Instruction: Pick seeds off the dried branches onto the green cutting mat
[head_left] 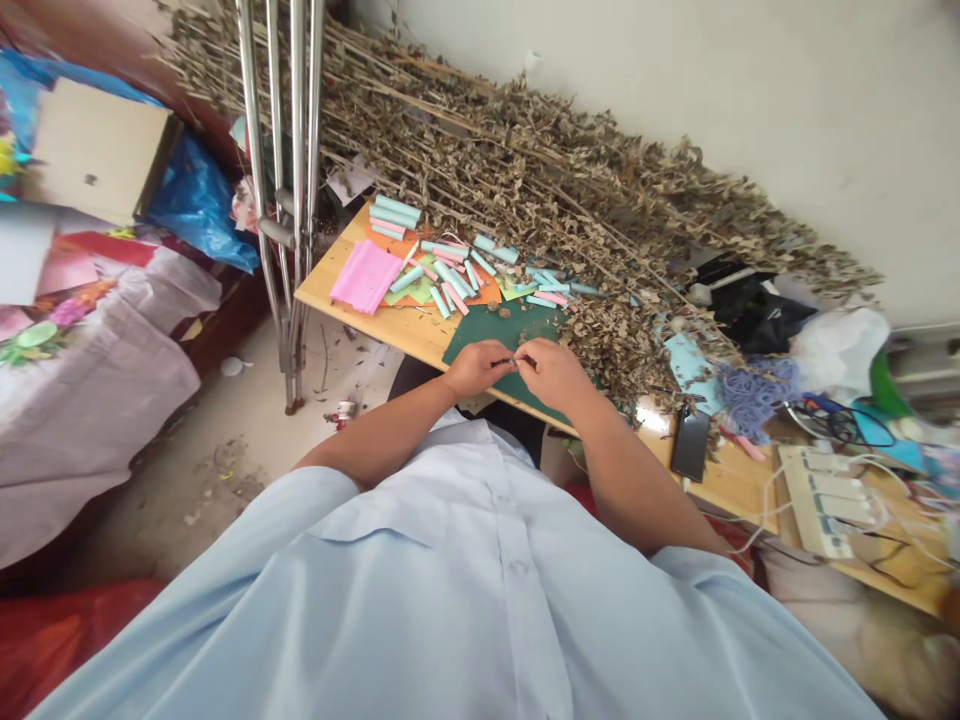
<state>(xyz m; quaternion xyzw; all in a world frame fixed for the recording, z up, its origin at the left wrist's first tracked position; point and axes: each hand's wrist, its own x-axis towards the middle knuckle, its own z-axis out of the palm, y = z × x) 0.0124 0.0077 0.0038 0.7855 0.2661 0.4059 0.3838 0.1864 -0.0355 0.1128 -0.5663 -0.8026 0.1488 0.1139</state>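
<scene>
My left hand (477,368) and my right hand (553,374) meet fingertip to fingertip over the near edge of a dark green sheet (487,328). Both are closed in a pinch around a small, dark thing, too tiny to make out. Crumbled dry leaves (616,350) are heaped just right of my right hand. Beyond my hands lie several light blue and pink paper rolls (454,275), scattered over orange and green paper. A piece of pink crepe paper (366,276) rests at the table's left end.
Long dried leafy stalks (525,150) cover the back of the wooden table (330,285) along the wall. Metal crutches (292,180) stand at its left corner. To the right are a phone (691,443), purple yarn (759,395) and a power strip (821,505) with cables.
</scene>
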